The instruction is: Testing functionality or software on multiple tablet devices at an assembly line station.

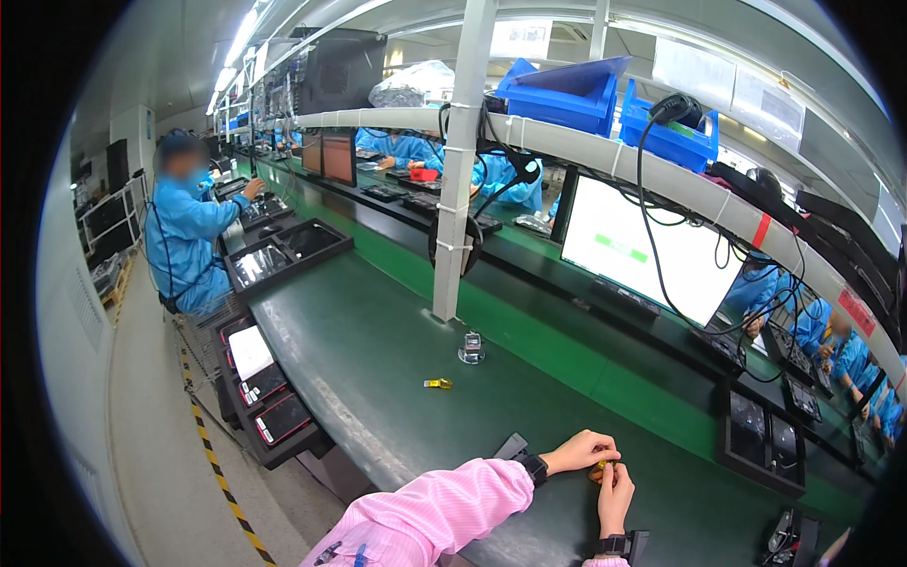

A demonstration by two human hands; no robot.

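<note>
Above the green worktop (529,406), both hands meet at a small amber-yellow piece (599,470), mostly covered by fingers, its kind unclear. My left hand (578,452) reaches in from the left with its fingertips closed on the piece's upper side. From below, my right hand (616,491) pinches the same piece. A flat yellow strip with a pale end (437,384) lies on the worktop to the left. Just beyond it stands a small clear and metallic holder (471,350). Dark bands circle both wrists, and a pink sleeve covers my left arm.
A white post (458,189) rises from the worktop, with a lit monitor (652,250) to its right. Black trays (761,437) (288,253) sit at right and far left. Devices fill a side rack (269,387). A co-worker in blue (184,227) sits at the left.
</note>
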